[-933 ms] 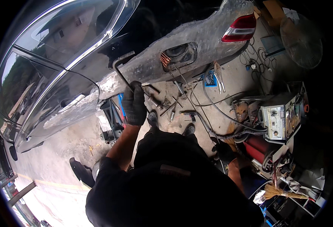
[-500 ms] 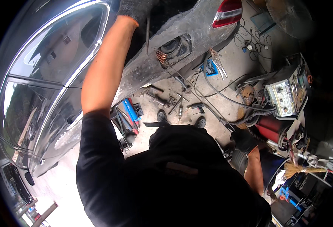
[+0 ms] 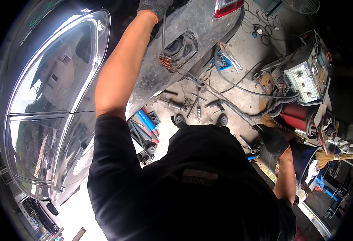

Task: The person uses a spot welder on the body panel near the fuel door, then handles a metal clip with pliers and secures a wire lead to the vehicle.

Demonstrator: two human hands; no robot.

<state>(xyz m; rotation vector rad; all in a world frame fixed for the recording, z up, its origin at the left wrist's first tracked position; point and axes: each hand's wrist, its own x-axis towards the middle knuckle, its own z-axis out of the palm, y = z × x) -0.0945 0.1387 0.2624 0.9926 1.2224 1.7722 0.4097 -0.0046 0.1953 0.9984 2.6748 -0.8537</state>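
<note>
My left hand [image 3: 156, 6], in a dark grey glove with an orange cuff, reaches to the top edge above the car body. It closes on the upper end of a thin metal rod [image 3: 163, 36]; some fingers are cut off by the frame. The rod's lower end comes down by the copper claws [image 3: 165, 62] of a long-handled dent puller [image 3: 224, 98]. Those claws sit against the bare grey rear panel [image 3: 150, 76], beside the open fuel-filler recess [image 3: 180, 46]. Low on the right, my gloved right hand [image 3: 273, 140] grips the puller's other end.
A welding-type machine [image 3: 305, 82] with thick cables stands at right. Underfoot lie a cordless drill [image 3: 214, 104], metal tools [image 3: 176, 105], blue and red cylinders [image 3: 145, 120] and a blue tray [image 3: 223, 62]. A straw broom [image 3: 331, 158] lies farther right; a cable [image 3: 264, 34] coils beyond the car.
The view has shifted slightly. My left hand and the rod have moved right along the panel, bringing the rod's tip to the copper claws. My right hand has moved outward, still on the puller.
</note>
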